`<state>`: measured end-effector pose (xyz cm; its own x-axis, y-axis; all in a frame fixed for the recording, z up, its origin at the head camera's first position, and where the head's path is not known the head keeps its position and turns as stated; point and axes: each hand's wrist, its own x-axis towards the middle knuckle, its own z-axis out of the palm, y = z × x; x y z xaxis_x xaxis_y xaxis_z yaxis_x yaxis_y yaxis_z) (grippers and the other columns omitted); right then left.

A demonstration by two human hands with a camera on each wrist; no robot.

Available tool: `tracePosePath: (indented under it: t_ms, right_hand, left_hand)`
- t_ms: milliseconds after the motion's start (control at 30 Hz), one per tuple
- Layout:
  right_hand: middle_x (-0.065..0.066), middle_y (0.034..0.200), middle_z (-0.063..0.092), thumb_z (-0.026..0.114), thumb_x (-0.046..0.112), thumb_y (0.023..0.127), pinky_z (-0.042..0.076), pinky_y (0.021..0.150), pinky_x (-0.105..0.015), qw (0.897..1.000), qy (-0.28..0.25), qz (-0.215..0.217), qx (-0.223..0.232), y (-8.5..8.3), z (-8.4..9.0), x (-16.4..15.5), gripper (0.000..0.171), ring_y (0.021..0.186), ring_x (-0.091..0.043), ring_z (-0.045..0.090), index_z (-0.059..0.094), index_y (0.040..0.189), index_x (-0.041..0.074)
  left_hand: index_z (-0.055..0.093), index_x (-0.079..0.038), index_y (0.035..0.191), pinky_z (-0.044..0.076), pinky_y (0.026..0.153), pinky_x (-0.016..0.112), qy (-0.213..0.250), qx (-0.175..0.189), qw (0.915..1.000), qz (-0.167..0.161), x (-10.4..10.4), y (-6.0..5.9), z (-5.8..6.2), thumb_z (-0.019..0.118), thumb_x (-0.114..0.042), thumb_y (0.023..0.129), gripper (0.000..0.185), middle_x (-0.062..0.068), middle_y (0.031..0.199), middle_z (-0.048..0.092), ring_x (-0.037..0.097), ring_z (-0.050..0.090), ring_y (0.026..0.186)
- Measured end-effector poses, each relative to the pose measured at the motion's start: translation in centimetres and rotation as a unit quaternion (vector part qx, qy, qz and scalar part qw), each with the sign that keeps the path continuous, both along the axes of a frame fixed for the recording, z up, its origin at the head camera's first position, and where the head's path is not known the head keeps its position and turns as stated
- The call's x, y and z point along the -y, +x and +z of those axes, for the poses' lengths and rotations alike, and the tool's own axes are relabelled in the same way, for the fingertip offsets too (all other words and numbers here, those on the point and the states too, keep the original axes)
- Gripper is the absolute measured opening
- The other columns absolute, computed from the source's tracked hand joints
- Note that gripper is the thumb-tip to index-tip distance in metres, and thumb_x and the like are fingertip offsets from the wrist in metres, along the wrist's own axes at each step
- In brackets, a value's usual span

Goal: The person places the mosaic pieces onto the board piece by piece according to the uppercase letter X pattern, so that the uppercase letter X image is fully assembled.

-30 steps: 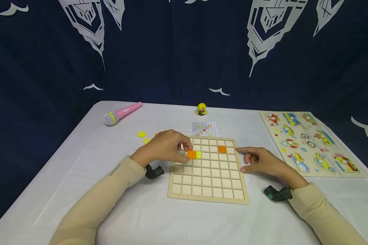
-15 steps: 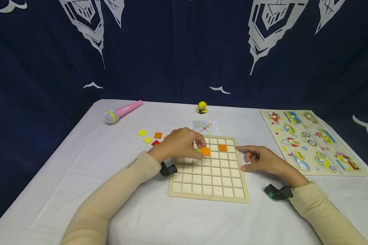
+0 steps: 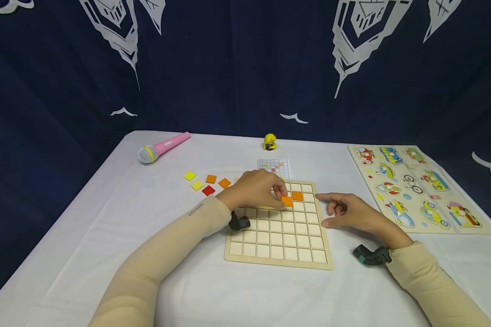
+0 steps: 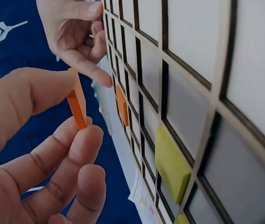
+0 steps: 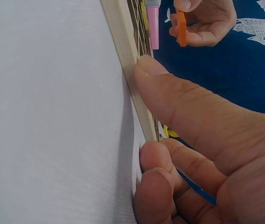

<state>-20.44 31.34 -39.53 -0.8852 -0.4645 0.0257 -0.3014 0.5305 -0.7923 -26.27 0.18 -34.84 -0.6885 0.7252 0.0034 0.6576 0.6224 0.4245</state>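
Above the wooden grid board (image 3: 278, 262), my left hand (image 3: 255, 188) pinches an orange square tile (image 3: 287, 201) between thumb and fingers. The left wrist view shows that held tile (image 4: 78, 103) clear of the board surface. Another orange tile (image 3: 297, 195) sits in a cell just to its right. Yellow-green tiles (image 4: 172, 163) lie in the grid, mostly covered by the left hand in the head view. My right hand (image 3: 352, 213) rests at the board's right edge, its thumb (image 5: 156, 86) and index fingertip touching the rim while the other fingers bend.
Loose tiles lie left of the board: yellow (image 3: 197, 185), orange (image 3: 224, 183) and red (image 3: 208, 190). Behind the board are a printed pattern card (image 3: 280, 168) and a yellow figurine (image 3: 269, 142). A pink toy microphone (image 3: 163, 147) lies back left, a picture puzzle board (image 3: 413, 190) at right.
My left hand has carried the orange tile rightward across the board, close to the placed orange tile. The loose tiles behind it have come into view. My right hand has stayed put.
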Motion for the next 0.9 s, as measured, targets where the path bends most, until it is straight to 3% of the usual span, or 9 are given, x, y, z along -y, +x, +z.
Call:
tracePosePath:
  t_ms: [467, 900]
  right_hand:
    - [-0.004, 0.092, 0.059, 0.089, 0.002, 0.086, 0.043, 0.065, -0.025, 1.000, -0.004, 0.001, 0.005, -0.1, -0.1, -0.1, 0.070, 0.073, -0.011, 0.049, 0.056, 0.145, -0.015]
    - [-0.004, 0.092, 0.059, 0.089, 0.002, 0.086, 0.043, 0.065, -0.025, 1.000, -0.002, -0.002, 0.008, -0.1, -0.2, -0.1, 0.069, 0.073, -0.012, 0.049, 0.056, 0.145, -0.015]
  left_hand:
    - [0.078, -0.027, 0.098, 0.048, 0.085, 0.040, -0.049, -0.003, 0.9985, 0.025, -1.3, -0.6, -0.9, 0.088, -0.035, 0.091, 0.014, -0.019, 0.082, 0.067, 0.009, 0.063, 0.090]
    - [0.082, -0.028, 0.103, 0.048, 0.083, 0.038, -0.066, -0.011, 0.9976, 0.020, -1.8, -0.5, -1.0, 0.090, -0.036, 0.090, 0.017, -0.018, 0.086, 0.067, 0.006, 0.063, 0.088]
